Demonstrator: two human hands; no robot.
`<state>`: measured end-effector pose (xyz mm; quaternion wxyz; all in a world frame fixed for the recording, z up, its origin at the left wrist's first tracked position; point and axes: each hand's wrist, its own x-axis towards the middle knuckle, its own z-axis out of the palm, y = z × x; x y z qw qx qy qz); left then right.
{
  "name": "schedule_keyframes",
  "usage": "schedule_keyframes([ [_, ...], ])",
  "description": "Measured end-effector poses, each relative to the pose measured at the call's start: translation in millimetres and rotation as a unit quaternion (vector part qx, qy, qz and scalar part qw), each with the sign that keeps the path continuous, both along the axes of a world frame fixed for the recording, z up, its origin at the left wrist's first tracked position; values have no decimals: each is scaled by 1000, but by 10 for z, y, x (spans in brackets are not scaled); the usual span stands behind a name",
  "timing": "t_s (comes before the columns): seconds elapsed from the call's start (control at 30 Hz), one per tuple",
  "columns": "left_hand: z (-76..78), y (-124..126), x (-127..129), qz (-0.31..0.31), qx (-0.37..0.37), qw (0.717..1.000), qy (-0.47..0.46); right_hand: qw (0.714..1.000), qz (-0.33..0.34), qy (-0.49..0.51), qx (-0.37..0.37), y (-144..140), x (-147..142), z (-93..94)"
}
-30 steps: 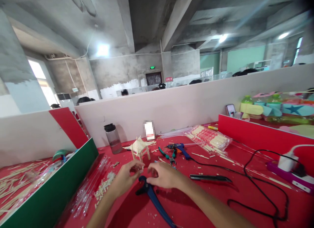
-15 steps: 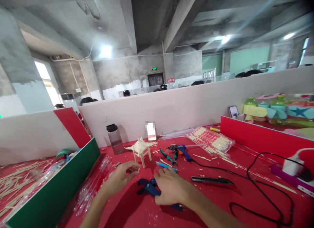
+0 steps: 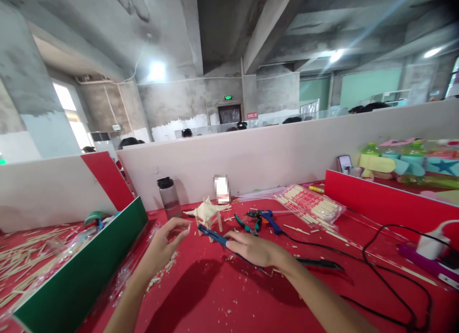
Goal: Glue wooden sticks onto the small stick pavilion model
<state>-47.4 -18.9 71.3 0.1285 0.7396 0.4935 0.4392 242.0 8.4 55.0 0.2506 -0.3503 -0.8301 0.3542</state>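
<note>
My right hand (image 3: 256,250) grips the blue-handled cutter (image 3: 214,236) and holds it above the red table (image 3: 222,294), its dark nose pointing left toward a small wooden-stick pavilion model (image 3: 208,214). My left hand (image 3: 165,242) hovers just left of the model with the fingers spread and curled; whether a small stick piece sits between thumb and fingertips I cannot tell. The cutter's tip lies between my left fingers and the model's legs.
A dark-lidded bottle (image 3: 168,197) stands behind. Green pliers (image 3: 246,225), a blue glue gun (image 3: 265,218), packs of sticks (image 3: 310,206), a black tool (image 3: 315,263) and a black cable (image 3: 390,275) lie to the right. A green divider (image 3: 82,275) borders the left; stick scraps (image 3: 163,273) lie nearby.
My right hand took hold of the blue cutter off the table and raised it toward the model. My left hand moved up and left, fingers spreading. The view shifted slightly downward.
</note>
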Motion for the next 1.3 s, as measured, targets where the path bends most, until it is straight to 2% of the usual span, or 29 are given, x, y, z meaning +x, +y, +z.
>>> schedule_keyframes([
  [0.1, -75, 49, 5, -8, 8, 1000, 19, 999, 15, 10, -27, 39, -22, -78],
  [0.23, -126, 65, 54, -23, 12, 999, 27, 999, 16, 11, -28, 64, -44, -131],
  [0.43, -147, 54, 116, -30, 3, 999, 37, 1000, 17, 3, -15, 43, -73, -122],
  [0.9, -261, 132, 41, -43, 25, 997, 56, 998, 49, -28, 20, 46, -81, -97],
  [1.3, -183, 45, 85, -92, -73, 988, 104, 996, 78, -23, 27, 30, -73, -88],
])
